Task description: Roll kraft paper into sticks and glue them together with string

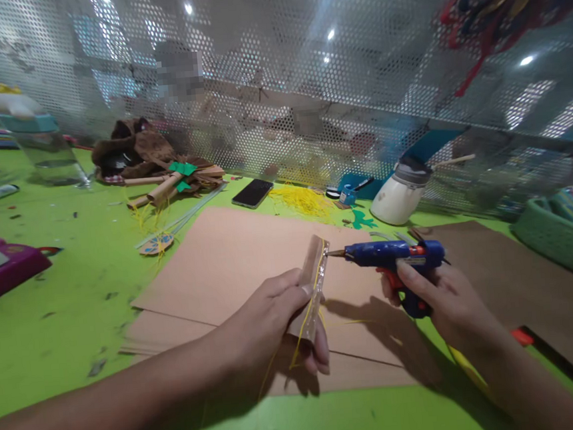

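My left hand (pixel 289 302) grips a folded strip of brown paper (pixel 312 266), its thumb on top and fingers beneath. Along the strip runs a yellow strand (pixel 303 322), beside a shiny, clear line that looks like glue. In my right hand (pixel 438 289) is a blue hot glue gun (pixel 387 253), my fingers wrapped around its handle near the red trigger. The gun's metal nozzle meets or nearly meets the strip's upper right edge. Under both hands lie several sheets of brown paper (pixel 209 248) on a green table (pixel 89 312).
A phone (pixel 253 194), yellow strands (pixel 302 200), a small blue bottle (pixel 347 195) and a white jar (pixel 398 195) stand behind the sheets. Rolled paper tubes (pixel 164 187) lie back left; a purple tape dispenser (pixel 13 266) sits left, a green basket (pixel 564 237) right. Perforated metal (pixel 276 102) rises behind.
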A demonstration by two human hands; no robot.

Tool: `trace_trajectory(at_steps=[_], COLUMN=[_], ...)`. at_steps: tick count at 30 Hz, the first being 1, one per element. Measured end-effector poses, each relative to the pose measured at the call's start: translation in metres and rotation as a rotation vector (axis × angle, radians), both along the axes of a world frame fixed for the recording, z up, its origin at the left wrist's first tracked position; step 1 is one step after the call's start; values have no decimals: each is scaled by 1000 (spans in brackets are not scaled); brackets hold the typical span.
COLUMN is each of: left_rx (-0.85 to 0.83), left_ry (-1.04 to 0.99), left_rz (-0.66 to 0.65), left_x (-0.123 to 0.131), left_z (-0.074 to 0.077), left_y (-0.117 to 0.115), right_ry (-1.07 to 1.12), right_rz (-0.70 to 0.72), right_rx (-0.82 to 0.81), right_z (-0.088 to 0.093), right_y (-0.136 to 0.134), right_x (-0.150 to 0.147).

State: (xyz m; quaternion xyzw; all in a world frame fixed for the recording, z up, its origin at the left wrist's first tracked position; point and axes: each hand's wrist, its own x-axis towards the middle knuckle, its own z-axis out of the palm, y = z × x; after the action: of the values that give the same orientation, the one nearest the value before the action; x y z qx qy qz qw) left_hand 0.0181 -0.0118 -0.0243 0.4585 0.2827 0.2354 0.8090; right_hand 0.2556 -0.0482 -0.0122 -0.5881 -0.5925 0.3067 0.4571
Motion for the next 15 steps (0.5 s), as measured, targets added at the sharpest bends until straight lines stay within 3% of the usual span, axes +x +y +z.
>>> trace_trajectory(at_steps=[15], left_rx=[3], left_ry=[42], left_rz=[16], left_x=[2], left_z=[3], left_y=[-2], right_ry=[-13], right_rz=[6], right_rx=[34], right_z=[2], right_y=[1], right_x=[-1])
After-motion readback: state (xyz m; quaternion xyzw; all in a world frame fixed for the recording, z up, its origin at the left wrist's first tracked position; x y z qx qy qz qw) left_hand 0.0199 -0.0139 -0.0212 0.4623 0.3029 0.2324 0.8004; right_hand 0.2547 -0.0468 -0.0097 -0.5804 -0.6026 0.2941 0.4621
